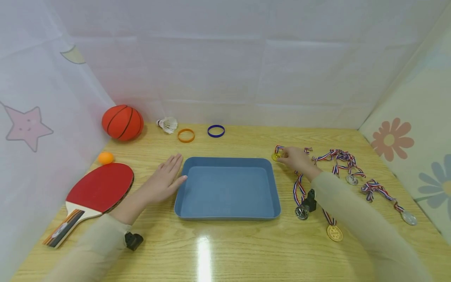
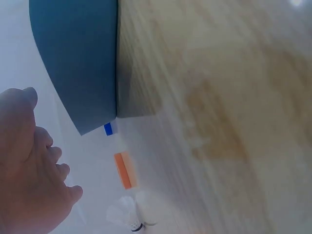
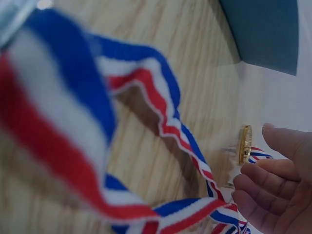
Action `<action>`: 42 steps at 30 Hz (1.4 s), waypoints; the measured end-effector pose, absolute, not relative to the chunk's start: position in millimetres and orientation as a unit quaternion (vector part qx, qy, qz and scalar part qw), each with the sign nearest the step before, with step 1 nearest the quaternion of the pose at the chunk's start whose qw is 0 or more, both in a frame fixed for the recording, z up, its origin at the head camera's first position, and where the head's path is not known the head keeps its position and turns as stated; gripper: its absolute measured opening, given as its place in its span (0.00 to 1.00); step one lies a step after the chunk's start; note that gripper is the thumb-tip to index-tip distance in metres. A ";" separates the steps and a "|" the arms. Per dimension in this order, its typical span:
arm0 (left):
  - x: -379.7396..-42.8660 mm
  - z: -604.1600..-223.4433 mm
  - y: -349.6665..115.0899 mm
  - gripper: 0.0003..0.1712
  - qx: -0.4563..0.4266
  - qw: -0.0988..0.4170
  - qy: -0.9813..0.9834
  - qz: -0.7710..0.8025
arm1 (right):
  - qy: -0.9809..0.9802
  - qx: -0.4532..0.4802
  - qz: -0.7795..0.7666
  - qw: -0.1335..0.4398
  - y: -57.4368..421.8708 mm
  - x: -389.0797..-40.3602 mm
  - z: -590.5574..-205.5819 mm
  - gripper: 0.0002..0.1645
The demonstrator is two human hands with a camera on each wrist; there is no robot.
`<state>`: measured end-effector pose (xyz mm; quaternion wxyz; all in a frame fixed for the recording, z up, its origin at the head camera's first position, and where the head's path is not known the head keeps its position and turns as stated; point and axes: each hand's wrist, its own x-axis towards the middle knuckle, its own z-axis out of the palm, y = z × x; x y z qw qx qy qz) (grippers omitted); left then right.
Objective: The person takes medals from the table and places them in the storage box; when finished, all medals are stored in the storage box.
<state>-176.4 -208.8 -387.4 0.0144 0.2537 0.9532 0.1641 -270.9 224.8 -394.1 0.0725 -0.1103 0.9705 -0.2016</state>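
Observation:
My left hand (image 1: pixel 163 180) is spread with straight fingers beside the left rim of a blue tray (image 1: pixel 227 192); its thumb overlaps the rim in the head view. In the left wrist view, the fingers lie below the tray's corner. Right of the tray, my right hand (image 1: pixel 294 158) reaches down to a gold medal (image 1: pixel 276 156) with a striped ribbon. Seen from the right wrist, this medal (image 3: pixel 244 144) lies just beyond the parted thumb and forefinger, with a gap beside the thumb tip. Under the right arm are a dark silver medal (image 1: pixel 302 212) and another gold medal (image 1: pixel 334 233).
More silver medals (image 1: pixel 408 217) with tangled ribbons (image 1: pixel 343 156) lie at the right. Left stand a basketball (image 1: pixel 122 122), an orange ball (image 1: pixel 106 158) and a table tennis bat (image 1: pixel 102 188). A shuttlecock (image 1: pixel 167 124), orange wristband (image 1: pixel 186 135) and blue wristband (image 1: pixel 216 131) lie behind the tray.

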 end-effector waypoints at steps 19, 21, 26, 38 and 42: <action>-168.4 -393.7 -203.8 0.34 0.276 0.033 0.949 0.147 | 0.982 -0.096 -0.149 0.062 214.3 -280.6 -397.0 0.14; -167.7 -393.2 -203.8 0.34 0.275 0.028 0.951 0.139 | 0.980 -0.092 -0.166 0.064 214.3 -279.5 -395.7 0.14; -166.9 -391.3 -203.8 0.35 0.274 0.021 0.953 0.127 | 0.974 -0.089 -0.200 0.062 215.4 -277.9 -394.5 0.15; -165.3 -391.0 -206.0 0.36 0.268 0.033 0.957 0.108 | 0.906 -0.053 -0.401 0.123 228.7 -270.2 -365.5 0.16; -165.4 -392.6 -206.3 0.36 0.268 0.033 0.957 0.103 | 0.872 -0.034 -0.471 0.127 235.4 -271.0 -354.1 0.22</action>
